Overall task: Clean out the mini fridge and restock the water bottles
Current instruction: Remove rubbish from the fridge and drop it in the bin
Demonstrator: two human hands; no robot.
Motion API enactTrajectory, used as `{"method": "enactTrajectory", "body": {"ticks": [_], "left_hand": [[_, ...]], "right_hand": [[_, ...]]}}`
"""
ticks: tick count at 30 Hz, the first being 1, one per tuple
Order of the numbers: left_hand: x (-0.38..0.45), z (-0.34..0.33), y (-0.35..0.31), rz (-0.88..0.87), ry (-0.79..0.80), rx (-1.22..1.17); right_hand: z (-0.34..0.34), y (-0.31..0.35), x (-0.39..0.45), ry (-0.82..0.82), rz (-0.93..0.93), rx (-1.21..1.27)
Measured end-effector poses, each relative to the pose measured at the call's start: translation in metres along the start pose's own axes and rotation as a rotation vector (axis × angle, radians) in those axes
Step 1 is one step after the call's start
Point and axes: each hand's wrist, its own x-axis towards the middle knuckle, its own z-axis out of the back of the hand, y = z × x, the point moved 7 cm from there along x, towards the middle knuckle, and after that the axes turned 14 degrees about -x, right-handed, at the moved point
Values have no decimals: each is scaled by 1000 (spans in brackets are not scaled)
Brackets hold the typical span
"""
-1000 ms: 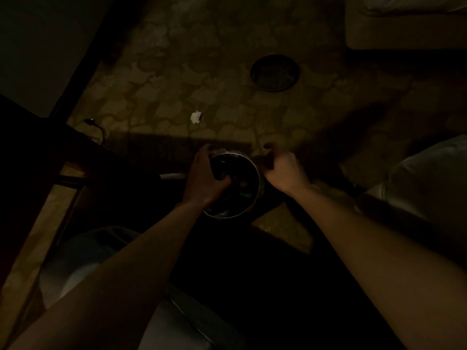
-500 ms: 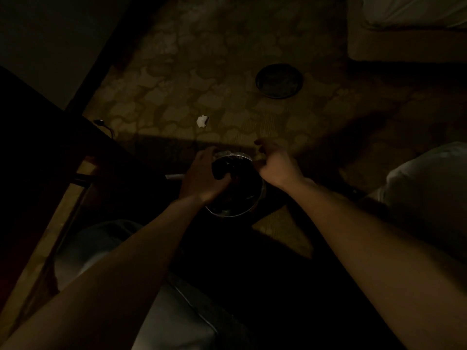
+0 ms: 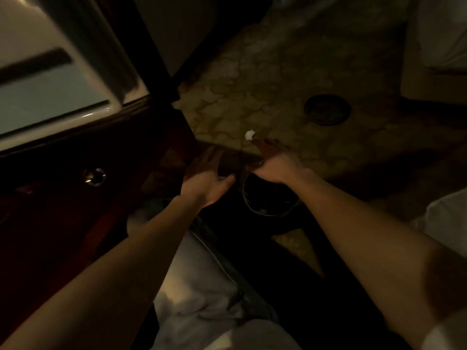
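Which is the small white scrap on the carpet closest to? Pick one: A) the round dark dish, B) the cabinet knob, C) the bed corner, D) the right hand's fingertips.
D: the white scrap lies just beyond the right hand, far from the round dark dish and the cabinet knob.

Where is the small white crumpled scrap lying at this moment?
In the head view the small white crumpled scrap lies on the patterned carpet, just beyond the right hand and left of the dark round dish.
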Motion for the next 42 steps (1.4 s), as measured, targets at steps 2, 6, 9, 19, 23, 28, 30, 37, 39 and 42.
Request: {"method": "enactTrajectory", "body": {"ticks": [2,6,9,19,23,28,30,37,39,42], "left_hand": [[-16,21,6,44,-24,5],[-51,59,11,115,-100,81],[-75,84,18,157,-168,90],[-154,170,31,152,-394,157],[-190,203,39,192,-476,240],[-229,247,54,233,-551,291],[-246,262,59,255,-583,314],[-307,312,85,362,-690,344],[-324,325,96,400,-718,327],[-346,343,110,449,-758,327]], "right_hand": [[9,26,-1,-12,42,-17],[28,74,-8,-46,138,-67],[43,110,-17,-84,227,-102],[84,208,-58,-201,416,-204],[93,257,-75,-260,538,-185],[107,318,-98,-320,697,-144],[111,341,-104,-332,739,-139],[132,422,-114,-325,856,-65],[140,446,-117,-339,900,-43],[152,481,-124,-389,963,-27]]}}
